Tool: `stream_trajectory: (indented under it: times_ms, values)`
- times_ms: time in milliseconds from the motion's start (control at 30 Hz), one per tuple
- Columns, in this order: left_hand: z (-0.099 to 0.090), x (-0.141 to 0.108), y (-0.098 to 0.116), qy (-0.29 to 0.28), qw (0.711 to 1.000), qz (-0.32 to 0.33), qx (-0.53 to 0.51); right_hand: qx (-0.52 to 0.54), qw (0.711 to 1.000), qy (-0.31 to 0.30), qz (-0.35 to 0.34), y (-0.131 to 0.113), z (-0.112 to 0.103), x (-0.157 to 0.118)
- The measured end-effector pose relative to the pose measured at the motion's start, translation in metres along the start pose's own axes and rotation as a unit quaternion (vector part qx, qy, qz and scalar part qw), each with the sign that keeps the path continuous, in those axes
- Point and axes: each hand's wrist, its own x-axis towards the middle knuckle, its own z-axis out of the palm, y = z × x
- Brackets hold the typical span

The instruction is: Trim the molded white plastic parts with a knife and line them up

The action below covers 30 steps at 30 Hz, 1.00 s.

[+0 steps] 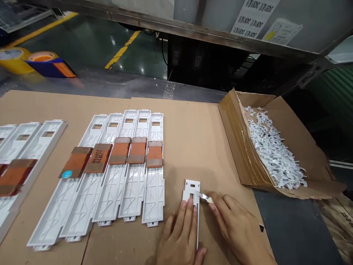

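A narrow white plastic panel (192,186) lies lengthwise on the cardboard in the head view. My left hand (180,232) holds it down with fingers stretched across its top and the thumb along its right edge. Between the fingers and thumb of my right hand (237,224) is a small knife (204,197) with a shiny blade and pale handle. The blade's tip meets the panel's right edge, near the slotted upper end. My fingers cover much of the panel's middle.
To the left, several white plastic panels (103,200) lie side by side under brown blocks (119,151). More panels (44,141) lie farther left. An open cardboard box (234,136) holds small white plastic pieces (271,147). Tape rolls (51,64) stand at the back left; a metal shelf edge (176,27) crosses above.
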Motion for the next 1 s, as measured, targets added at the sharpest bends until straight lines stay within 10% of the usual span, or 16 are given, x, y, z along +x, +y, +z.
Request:
stream_trajectory:
  times_ms: [1000]
  values:
    - [0.012,-0.007,0.003,0.022,1.0,-0.011,-0.009,-0.078,0.994,-0.028,-0.066,0.0,0.003,0.014]
